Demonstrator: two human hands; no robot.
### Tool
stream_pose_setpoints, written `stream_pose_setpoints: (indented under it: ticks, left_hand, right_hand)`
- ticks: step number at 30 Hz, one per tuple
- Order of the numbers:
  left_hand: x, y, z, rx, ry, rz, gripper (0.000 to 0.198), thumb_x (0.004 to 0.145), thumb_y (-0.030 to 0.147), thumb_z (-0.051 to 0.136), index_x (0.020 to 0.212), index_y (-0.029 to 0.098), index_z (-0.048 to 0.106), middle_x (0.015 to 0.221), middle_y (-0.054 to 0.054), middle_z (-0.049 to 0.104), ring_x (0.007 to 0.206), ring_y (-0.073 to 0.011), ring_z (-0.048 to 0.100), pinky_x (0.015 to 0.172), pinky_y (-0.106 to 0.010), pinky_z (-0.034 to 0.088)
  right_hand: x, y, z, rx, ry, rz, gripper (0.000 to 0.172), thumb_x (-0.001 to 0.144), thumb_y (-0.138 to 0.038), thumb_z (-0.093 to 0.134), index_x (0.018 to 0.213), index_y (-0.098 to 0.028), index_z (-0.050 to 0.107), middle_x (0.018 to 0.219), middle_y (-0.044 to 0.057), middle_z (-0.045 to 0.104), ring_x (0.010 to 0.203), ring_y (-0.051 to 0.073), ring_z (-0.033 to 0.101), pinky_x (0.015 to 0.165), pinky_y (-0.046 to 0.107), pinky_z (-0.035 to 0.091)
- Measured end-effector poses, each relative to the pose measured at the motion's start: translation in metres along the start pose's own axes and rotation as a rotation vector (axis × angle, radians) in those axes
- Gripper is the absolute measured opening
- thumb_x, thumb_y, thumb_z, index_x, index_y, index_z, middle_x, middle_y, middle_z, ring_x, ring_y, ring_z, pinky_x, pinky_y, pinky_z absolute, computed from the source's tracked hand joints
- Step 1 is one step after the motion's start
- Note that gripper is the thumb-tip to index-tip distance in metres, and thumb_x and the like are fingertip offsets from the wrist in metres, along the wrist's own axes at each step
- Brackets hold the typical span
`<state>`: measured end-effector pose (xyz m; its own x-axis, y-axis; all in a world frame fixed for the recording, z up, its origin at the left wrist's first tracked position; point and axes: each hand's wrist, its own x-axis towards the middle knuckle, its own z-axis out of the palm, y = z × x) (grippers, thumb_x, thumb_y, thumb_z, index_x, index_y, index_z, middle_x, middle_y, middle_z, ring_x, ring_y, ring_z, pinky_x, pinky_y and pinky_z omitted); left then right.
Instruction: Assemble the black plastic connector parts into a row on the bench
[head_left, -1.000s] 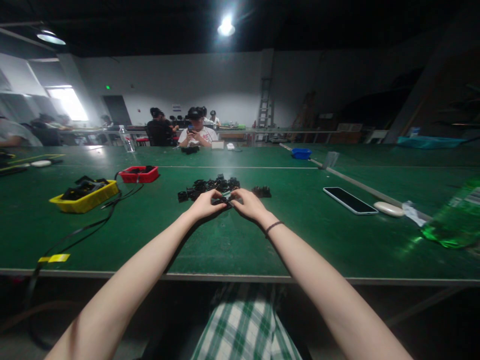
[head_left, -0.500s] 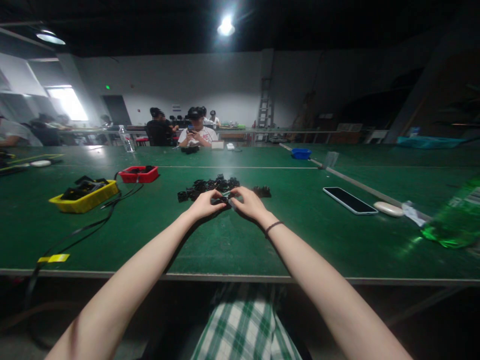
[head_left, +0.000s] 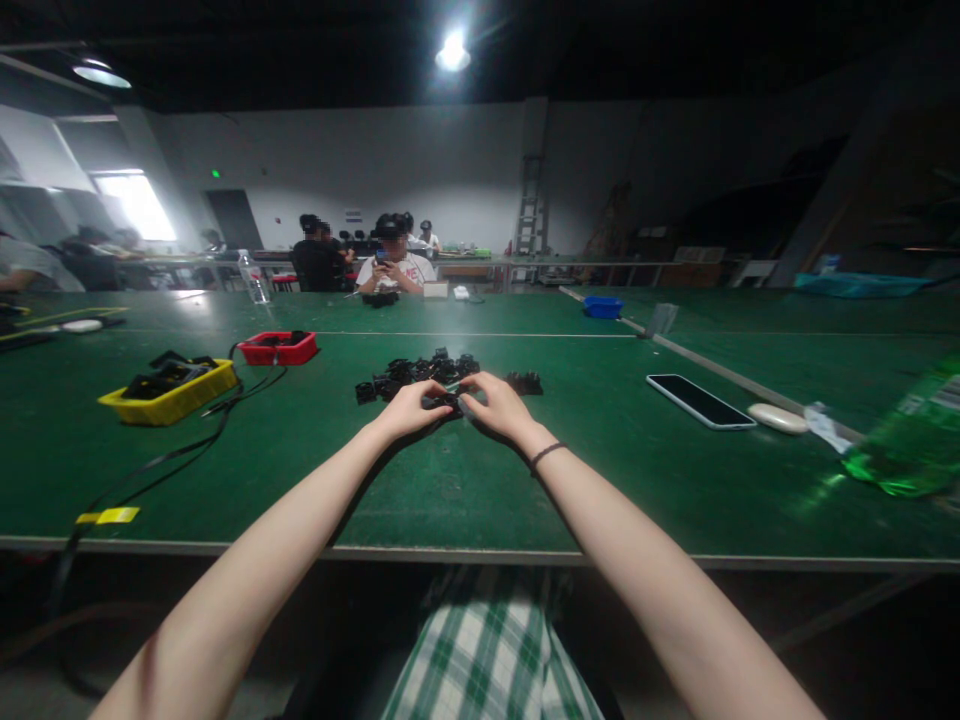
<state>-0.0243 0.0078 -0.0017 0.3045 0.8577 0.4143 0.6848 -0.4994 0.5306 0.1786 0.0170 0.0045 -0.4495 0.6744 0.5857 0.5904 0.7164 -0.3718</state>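
Observation:
My left hand (head_left: pixel 412 409) and my right hand (head_left: pixel 496 405) meet over the middle of the green table, thumbs towards each other. Between their fingertips is a small black plastic part (head_left: pixel 452 403), which both hands grip; its exact kind is too small to make out. Just beyond the fingers lies a loose pile of similar black parts (head_left: pixel 442 366), partly covered by my hands. A short row of black parts (head_left: pixel 524 383) sits to the right of my right hand.
To the left stand a yellow tray (head_left: pixel 172 405) and a red tray (head_left: pixel 279 350) holding black parts, with black cables (head_left: pixel 217 430) beside them. On the right are a phone (head_left: pixel 700 401), a whitish oval object (head_left: pixel 778 418) and a green bottle (head_left: pixel 911 435). A person (head_left: pixel 397 265) sits across the table.
The fingers have shifted very slightly around the small black part. Everything else stays where it was.

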Motion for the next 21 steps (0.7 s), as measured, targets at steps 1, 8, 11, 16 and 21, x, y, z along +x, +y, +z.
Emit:
stream_pose_setpoints:
  ticks: [1,8,11,16,21]
  left_hand:
    - [-0.0001,0.0002,-0.0002,0.0,-0.001,-0.001,0.032,0.074,0.04,0.067,0.097,0.018,0.065,0.101,-0.007,0.07,0.096,-0.0231,0.065,0.089,-0.036,0.051]
    - [-0.0001,-0.0011,0.0007,-0.017,-0.009,0.005,0.033,0.075,0.04,0.067,0.098,0.017,0.064,0.101,-0.007,0.07,0.095,-0.0233,0.065,0.088,-0.037,0.051]
    - [0.0001,-0.0015,0.0015,-0.02,-0.012,-0.001,0.032,0.075,0.039,0.067,0.098,0.017,0.064,0.101,-0.007,0.071,0.095,-0.0229,0.065,0.089,-0.037,0.051]
    - [0.0005,-0.0021,0.0019,-0.028,-0.015,-0.002,0.032,0.075,0.038,0.067,0.098,0.017,0.065,0.1,-0.006,0.071,0.095,-0.0227,0.065,0.089,-0.037,0.051]
    - [0.0001,-0.0022,0.0016,-0.031,-0.011,0.001,0.032,0.075,0.039,0.068,0.098,0.017,0.065,0.1,-0.007,0.071,0.094,-0.0228,0.065,0.089,-0.037,0.051]
  right_hand:
    - [0.0,-0.0001,-0.0001,0.002,-0.003,0.001,0.02,0.086,-0.022,0.058,0.105,-0.016,0.063,0.105,0.009,0.066,0.094,0.019,0.061,0.086,0.033,0.048]
    - [0.0002,0.0026,0.0017,0.021,-0.013,-0.015,0.02,0.086,-0.022,0.058,0.105,-0.016,0.064,0.105,0.009,0.066,0.092,0.019,0.062,0.085,0.034,0.048]
    - [0.0002,0.0037,0.0026,0.026,-0.016,-0.018,0.02,0.086,-0.021,0.058,0.105,-0.016,0.064,0.105,0.009,0.066,0.092,0.019,0.061,0.084,0.034,0.048]
    - [0.0002,0.0029,0.0018,0.032,-0.013,-0.026,0.019,0.086,-0.021,0.058,0.104,-0.017,0.064,0.104,0.008,0.066,0.092,0.019,0.061,0.084,0.034,0.048]
    - [0.0004,0.0014,-0.0001,0.034,-0.005,-0.035,0.019,0.086,-0.02,0.058,0.104,-0.016,0.063,0.103,0.008,0.067,0.091,0.019,0.062,0.082,0.034,0.048]
